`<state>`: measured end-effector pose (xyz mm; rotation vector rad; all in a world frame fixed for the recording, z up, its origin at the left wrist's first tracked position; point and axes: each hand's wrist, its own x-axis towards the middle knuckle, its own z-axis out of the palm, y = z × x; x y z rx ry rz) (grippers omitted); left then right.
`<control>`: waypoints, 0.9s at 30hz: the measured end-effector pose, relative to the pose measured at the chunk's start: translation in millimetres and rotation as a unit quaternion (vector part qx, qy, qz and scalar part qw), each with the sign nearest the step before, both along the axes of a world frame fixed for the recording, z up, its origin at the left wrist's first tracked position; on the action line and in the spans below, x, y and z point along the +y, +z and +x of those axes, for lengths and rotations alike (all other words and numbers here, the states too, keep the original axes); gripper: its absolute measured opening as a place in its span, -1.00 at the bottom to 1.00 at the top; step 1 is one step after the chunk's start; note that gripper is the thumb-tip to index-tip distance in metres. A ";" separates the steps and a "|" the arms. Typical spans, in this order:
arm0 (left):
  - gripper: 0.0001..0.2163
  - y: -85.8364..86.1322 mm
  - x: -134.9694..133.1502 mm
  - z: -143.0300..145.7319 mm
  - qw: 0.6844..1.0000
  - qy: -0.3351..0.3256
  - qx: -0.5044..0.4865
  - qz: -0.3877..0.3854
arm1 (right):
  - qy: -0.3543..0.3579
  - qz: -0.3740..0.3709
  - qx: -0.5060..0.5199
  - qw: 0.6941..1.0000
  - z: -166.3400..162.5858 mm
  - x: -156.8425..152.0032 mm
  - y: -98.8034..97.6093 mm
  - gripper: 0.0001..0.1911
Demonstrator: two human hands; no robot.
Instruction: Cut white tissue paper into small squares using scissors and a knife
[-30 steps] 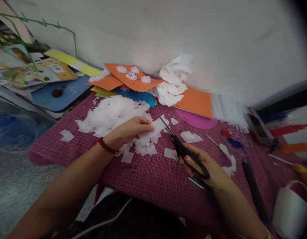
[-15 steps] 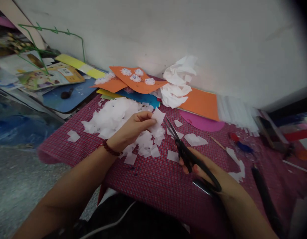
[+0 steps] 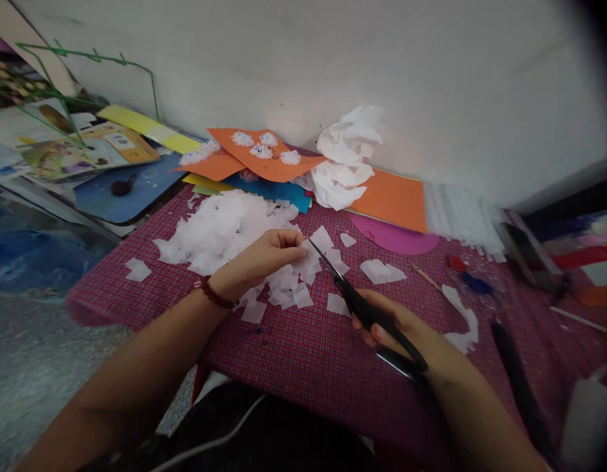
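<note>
Black-handled scissors [image 3: 360,305] are in my right hand [image 3: 382,321], whose fingers are wrapped through the handles. Their blades are nearly together and point up and left, with the tips at my left fingertips. My left hand [image 3: 278,252] is closed in a pinch at the edge of a small piece of white paper [image 3: 308,252], mostly hidden by the fingers and blades. A square paper scrap [image 3: 322,238] shows just beyond the blades. Under and behind my left hand spreads a heap of white paper scraps [image 3: 219,226], with several loose cut squares around it.
A checked red cloth [image 3: 303,354] covers the table. Orange sheets [image 3: 264,167] with white tufts, crumpled white paper [image 3: 345,177] and a pink sheet [image 3: 396,237] lie along the wall. To the right are a phone [image 3: 524,252] and a dark long tool [image 3: 517,380].
The scissors have moved left to my left fingertips, and their blades have closed. The paper that stood above my left fingers now shows beyond the blades. The view has shifted slightly.
</note>
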<state>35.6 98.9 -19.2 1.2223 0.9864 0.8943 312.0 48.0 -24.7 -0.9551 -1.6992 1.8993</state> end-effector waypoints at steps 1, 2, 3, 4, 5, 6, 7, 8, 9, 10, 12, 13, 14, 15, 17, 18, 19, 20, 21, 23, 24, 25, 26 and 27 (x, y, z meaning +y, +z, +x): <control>-0.87 -0.9 0.2 0.5 1.000 0.002 -0.001 -0.001 | -0.009 -0.004 0.004 1.000 -1.2 -0.7 1.2 -0.40; -0.88 -1.7 0.4 0.9 1.000 0.003 -0.001 -0.002 | -0.019 -0.011 0.007 1.000 -2.4 -1.4 2.3 -0.42; -0.88 -2.4 0.6 1.4 1.000 0.004 -0.002 -0.002 | -0.028 -0.021 0.009 0.999 -3.5 -2.0 3.2 -0.43; -0.88 -3.1 0.8 1.7 1.000 0.005 -0.001 -0.002 | -0.036 -0.033 0.008 0.999 -4.5 -2.6 4.1 -0.42; -0.88 -3.7 0.9 2.0 1.000 0.004 0.001 -0.002 | -0.044 -0.045 0.006 0.998 -5.6 -3.0 4.8 -0.42; -0.88 -4.1 1.1 2.2 1.000 0.003 0.003 -0.002 | -0.052 -0.055 0.002 0.997 -6.6 -3.4 5.5 -0.42; -0.88 -4.3 1.2 2.2 1.000 0.001 0.003 -0.003 | -0.059 -0.060 -0.002 0.996 -7.5 -3.6 5.9 -0.43; -0.89 -4.2 1.4 2.2 1.000 -0.001 0.002 -0.005 | -0.064 -0.062 -0.010 0.996 -8.3 -3.8 6.3 -0.46; -0.89 -3.8 1.5 2.0 1.000 -0.002 -0.001 -0.008 | -0.066 -0.062 -0.019 0.996 -9.1 -4.0 6.4 -0.48; -0.91 -3.1 1.6 1.7 1.000 -0.004 -0.005 -0.012 | -0.068 -0.060 -0.027 0.996 -9.6 -4.1 6.4 -0.50; -0.92 -0.5 1.7 0.9 1.000 -0.009 -0.013 -0.025 | -0.069 -0.059 -0.035 0.995 -10.2 -4.3 6.1 -0.52; -0.89 1.1 1.7 0.4 0.999 -0.012 -0.014 -0.032 | -0.073 -0.059 -0.034 0.995 -10.2 -4.3 6.1 -0.53; -0.85 2.7 1.7 -0.1 0.999 -0.014 -0.014 -0.038 | -0.080 -0.056 -0.031 0.995 -10.0 -4.3 6.4 -0.52; -0.84 4.2 1.7 -0.6 0.999 -0.013 -0.010 -0.043 | -0.088 -0.050 -0.030 0.994 -9.6 -4.2 7.0 -0.50; -0.86 6.2 1.6 -1.8 0.999 0.000 0.002 -0.046 | -0.087 -0.028 -0.035 0.995 -8.3 -4.2 8.9 -0.42; -0.89 6.6 1.7 -2.4 0.999 0.010 0.010 -0.044 | -0.083 -0.014 -0.040 0.996 -7.4 -4.3 9.9 -0.38; -0.91 6.7 1.9 -3.0 0.999 0.023 0.015 -0.040 | -0.078 -0.001 -0.043 0.996 -6.5 -4.5 10.7 -0.34; -0.92 6.4 2.2 -3.6 0.999 0.037 0.018 -0.035 | -0.073 0.009 -0.043 0.996 -5.4 -4.6 11.1 -0.32; -0.93 5.9 2.5 -4.1 0.998 0.051 0.016 -0.031 | -0.070 0.013 -0.040 0.997 -4.5 -4.8 11.0 -0.31; -0.94 4.9 3.4 -4.7 0.997 0.077 -0.005 -0.024 | -0.063 0.010 -0.031 0.997 -3.0 -4.9 9.8 -0.34; -0.94 4.5 3.8 -4.8 0.996 0.087 -0.022 -0.022 | -0.058 0.006 -0.026 0.998 -2.6 -4.8 9.0 -0.36; -0.94 4.2 4.2 -4.7 0.995 0.094 -0.042 -0.020 | -0.053 0.000 -0.024 0.998 -2.5 -4.5 8.3 -0.36; -0.93 4.1 4.4 -4.5 0.993 0.098 -0.061 -0.019 | -0.049 -0.006 -0.025 0.998 -2.6 -4.0 7.8 -0.36; -0.92 4.1 4.4 -4.2 0.992 0.101 -0.079 -0.019 | -0.045 -0.011 -0.028 0.999 -2.9 -3.5 7.5 -0.36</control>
